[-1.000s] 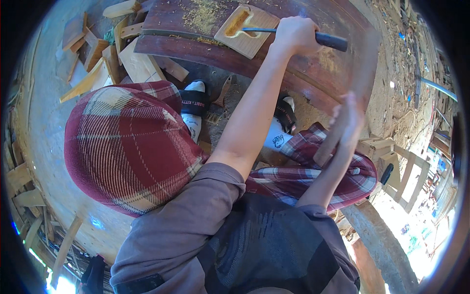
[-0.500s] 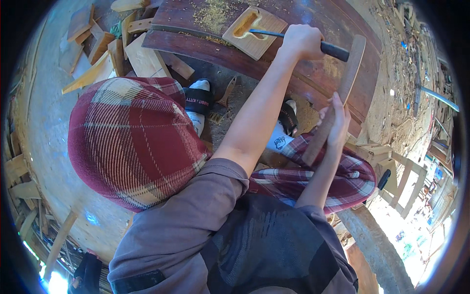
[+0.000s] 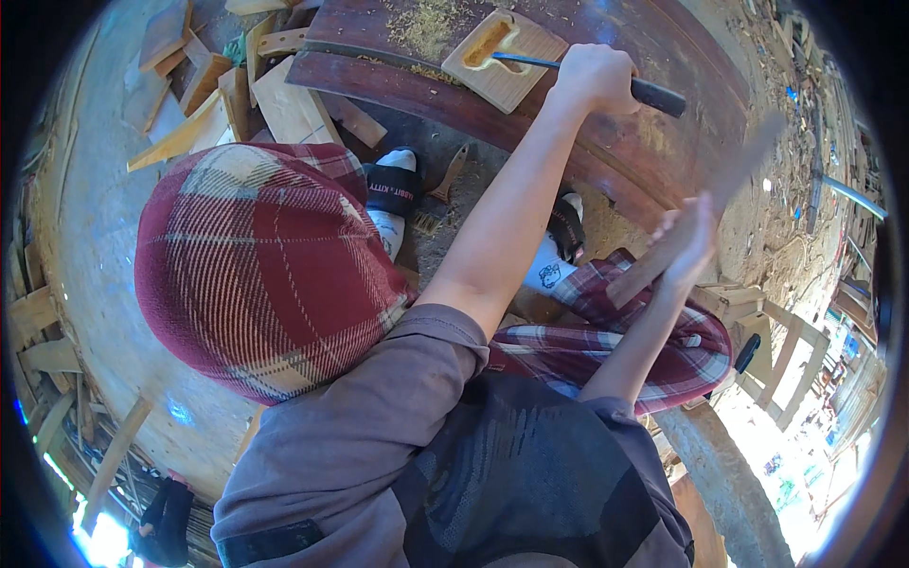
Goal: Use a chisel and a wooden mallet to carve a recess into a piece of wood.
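Observation:
My left hand (image 3: pixel 597 79) is wrapped round a chisel (image 3: pixel 527 61) with a thin dark shank and a black handle sticking out behind the fist. The chisel's tip rests in a hollow carved into a small light wooden block (image 3: pixel 511 85), which lies on a reddish-brown plank bench. My right hand (image 3: pixel 689 244) grips a long flat wooden stick (image 3: pixel 636 276) around its middle. Its upper end is blurred by motion and stands apart from the chisel handle, to the right of it.
The bench (image 3: pixel 644 151) carries wood shavings (image 3: pixel 421 26). Wood offcuts (image 3: pixel 284 102) are piled on the floor at the left. A brush (image 3: pixel 451 173) lies between my sandalled feet. My knees, under plaid cloth (image 3: pixel 256 265), rise on both sides. Another person (image 3: pixel 169 521) is at the lower left.
The wooden stick has swung away from the chisel handle, to the right and nearer me. My left hand still holds the chisel in the block's hollow, with the view slightly shifted.

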{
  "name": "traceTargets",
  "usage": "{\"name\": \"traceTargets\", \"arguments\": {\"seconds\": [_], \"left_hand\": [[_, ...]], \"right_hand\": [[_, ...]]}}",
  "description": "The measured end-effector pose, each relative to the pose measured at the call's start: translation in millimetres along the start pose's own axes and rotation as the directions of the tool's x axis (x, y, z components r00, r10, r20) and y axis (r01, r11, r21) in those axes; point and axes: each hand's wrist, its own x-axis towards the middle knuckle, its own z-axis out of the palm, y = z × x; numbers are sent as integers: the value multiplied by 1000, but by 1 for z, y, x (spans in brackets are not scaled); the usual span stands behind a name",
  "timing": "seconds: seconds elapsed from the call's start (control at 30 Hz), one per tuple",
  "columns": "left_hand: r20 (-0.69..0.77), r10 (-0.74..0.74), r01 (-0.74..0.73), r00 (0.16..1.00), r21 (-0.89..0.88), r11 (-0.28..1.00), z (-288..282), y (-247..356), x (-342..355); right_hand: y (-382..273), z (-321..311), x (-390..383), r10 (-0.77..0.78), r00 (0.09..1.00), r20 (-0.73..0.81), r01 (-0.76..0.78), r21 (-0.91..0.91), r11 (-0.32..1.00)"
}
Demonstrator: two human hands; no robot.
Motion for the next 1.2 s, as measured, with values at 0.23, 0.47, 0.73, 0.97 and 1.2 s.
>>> {"name": "traceTargets", "arguments": {"seconds": [0.23,0.47,0.73,0.97,1.2], "left_hand": [[8,6,-7,1000,24,1000,-4,-4,-3],[59,-2,-3,998,73,997,-2,-9,-3],[-98,-15,8,995,-67,998,-21,-5,-7],[-88,0,-10,996,-116,993,-27,7,-11],[-91,57,-65,994,-85,994,-26,4,-13]], "right_hand": [[-6,-7,3,13,1000,20,-11,-103,995],[17,19,-5,142,978,150,-86,-332,939],[-4,3,-12,58,987,149,-11,-299,954],[-4,6,-14,71,981,182,-19,-274,961],[-1,4,-13,82,976,204,-18,-297,955]]}}
